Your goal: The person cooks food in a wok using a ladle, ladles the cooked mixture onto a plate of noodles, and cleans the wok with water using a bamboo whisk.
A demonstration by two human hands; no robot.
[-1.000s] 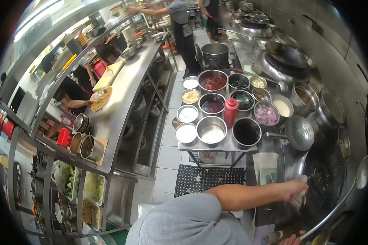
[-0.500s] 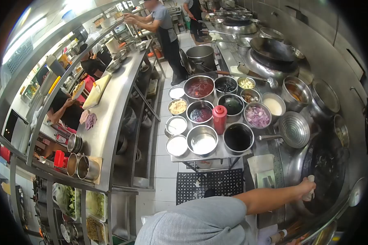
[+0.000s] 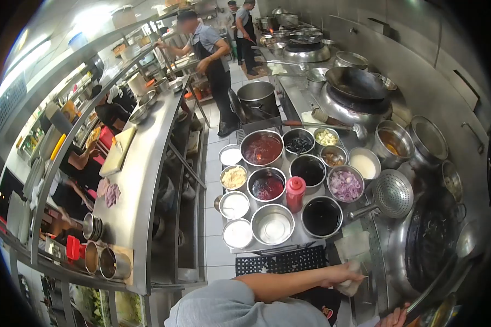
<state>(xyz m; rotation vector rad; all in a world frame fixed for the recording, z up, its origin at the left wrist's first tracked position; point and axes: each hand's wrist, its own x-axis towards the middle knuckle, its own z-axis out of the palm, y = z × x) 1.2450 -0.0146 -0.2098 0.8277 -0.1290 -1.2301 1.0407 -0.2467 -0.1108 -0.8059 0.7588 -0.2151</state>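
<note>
My left hand [image 3: 337, 274] is closed on a white cloth [image 3: 350, 283], over the steel counter strip left of a dark wok [image 3: 431, 245]. At the bottom edge, partly cut off, my right hand [image 3: 394, 316] is wrapped round a long metal handle. That handle belongs to a ladle [image 3: 467, 240], whose bowl is beside the wok's right rim. A pale folded cloth [image 3: 353, 245] lies on the counter just beyond my left hand. The perforated strainer [image 3: 393, 193] rests behind the wok.
Ahead stands a cart with several steel pots, a red squeeze bottle [image 3: 295, 194] and chopped onion [image 3: 346, 185]. A second wok [image 3: 356, 84] sits farther back. Left is a long steel counter [image 3: 139, 185] with shelving. A co-worker [image 3: 213, 65] stands in the aisle; other people are farther off.
My left hand has moved from the wok's rim leftward with the white cloth. My right hand has come back into view on the ladle. The view has shifted, and the co-worker in the aisle lowered an arm.
</note>
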